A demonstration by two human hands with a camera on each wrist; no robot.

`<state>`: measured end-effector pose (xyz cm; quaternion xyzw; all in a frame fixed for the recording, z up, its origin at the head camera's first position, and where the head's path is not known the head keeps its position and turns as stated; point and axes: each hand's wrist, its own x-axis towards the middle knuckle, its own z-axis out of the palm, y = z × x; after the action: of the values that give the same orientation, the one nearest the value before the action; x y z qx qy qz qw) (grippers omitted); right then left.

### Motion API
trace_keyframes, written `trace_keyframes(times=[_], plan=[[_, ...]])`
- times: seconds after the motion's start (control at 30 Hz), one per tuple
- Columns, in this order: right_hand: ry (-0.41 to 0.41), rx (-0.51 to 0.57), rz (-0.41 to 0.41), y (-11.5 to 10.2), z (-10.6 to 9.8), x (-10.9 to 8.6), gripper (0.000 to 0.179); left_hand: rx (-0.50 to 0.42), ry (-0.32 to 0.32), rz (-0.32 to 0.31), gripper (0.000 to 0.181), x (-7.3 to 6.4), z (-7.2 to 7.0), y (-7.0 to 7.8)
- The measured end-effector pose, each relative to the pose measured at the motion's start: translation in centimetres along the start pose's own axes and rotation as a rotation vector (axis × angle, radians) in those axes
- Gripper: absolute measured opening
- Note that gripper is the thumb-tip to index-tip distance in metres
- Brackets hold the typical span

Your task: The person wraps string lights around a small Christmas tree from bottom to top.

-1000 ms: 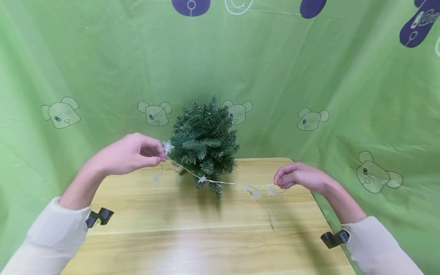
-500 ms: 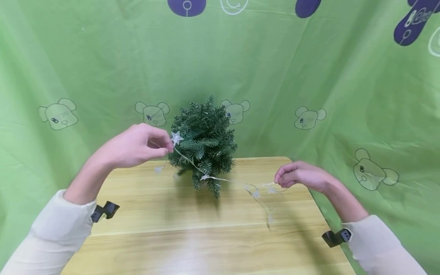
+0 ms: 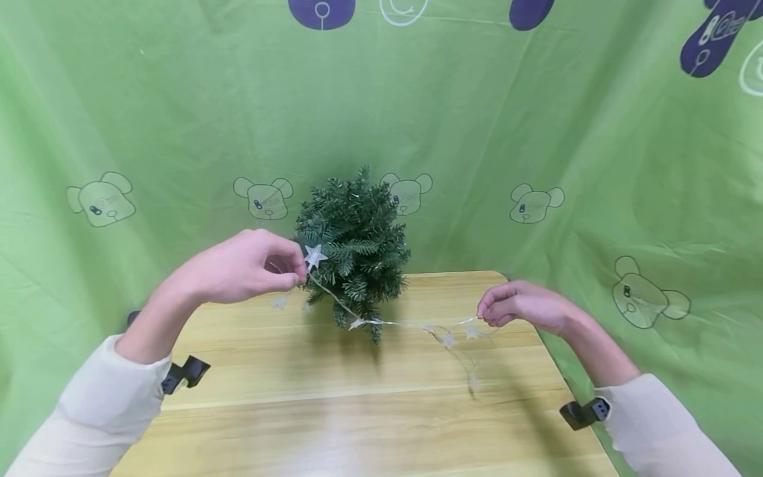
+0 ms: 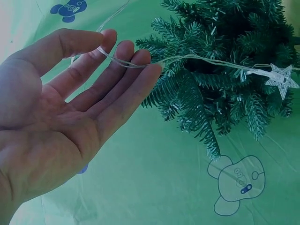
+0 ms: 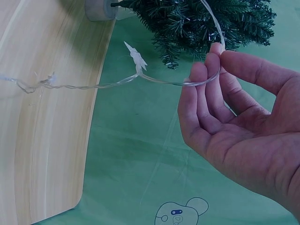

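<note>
A string of star lights (image 3: 338,301) on clear wire spans the space between both hands, in front of a small artificial Christmas tree (image 3: 357,245). My left hand (image 3: 253,265) pinches the wire between thumb and index finger at the tree's left side, close to a clear star (image 3: 314,256). To the right of the tree, my right hand (image 3: 518,306) pinches another stretch of the wire with thumb and fingertips. In the right wrist view, a star (image 5: 136,58) hangs on the wire beyond those fingers. Loose lengths with more stars dangle below each hand.
The tree stands toward the back of a wooden table (image 3: 286,397); a pale round base (image 5: 99,9) shows under it. Green printed cloth (image 3: 465,112) hangs behind and to the sides. Dark cameras sit at both wrists.
My left hand has moved right toward the tree with the wire, rising and then lowering again. The right hand has stayed nearly still. The head view has shifted slightly.
</note>
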<state>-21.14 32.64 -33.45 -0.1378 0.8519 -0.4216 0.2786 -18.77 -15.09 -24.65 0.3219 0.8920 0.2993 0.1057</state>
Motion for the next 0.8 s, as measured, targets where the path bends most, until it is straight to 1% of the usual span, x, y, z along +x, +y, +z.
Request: trace_keyframes(times=[0.17, 0.33, 0.47, 0.63, 0.8], plan=[[0.003, 0.001, 0.003, 0.1, -0.1, -0.1, 0.021, -0.007, 0.071, -0.022, 0.009, 0.2, -0.1, 0.4], [0.001, 0.001, -0.003, 0.0, -0.1, 0.0, 0.022, 0.001, 0.147, -0.068, 0.01, 0.4, -0.5, 0.9], [0.001, -0.003, -0.01, -0.1, -0.1, 0.0, 0.022, 0.019, 0.186, -0.12, 0.011, 0.2, -0.9, 0.5], [0.003, -0.007, -0.019, -0.3, -0.1, -0.1, 0.021, 0.03, 0.199, -0.175, 0.013, -0.6, -1.6, -0.5], [0.003, -0.01, -0.016, -0.5, -0.1, -0.1, 0.021, 0.046, 0.181, -0.18, 0.011, -1.3, -2.2, -0.9]])
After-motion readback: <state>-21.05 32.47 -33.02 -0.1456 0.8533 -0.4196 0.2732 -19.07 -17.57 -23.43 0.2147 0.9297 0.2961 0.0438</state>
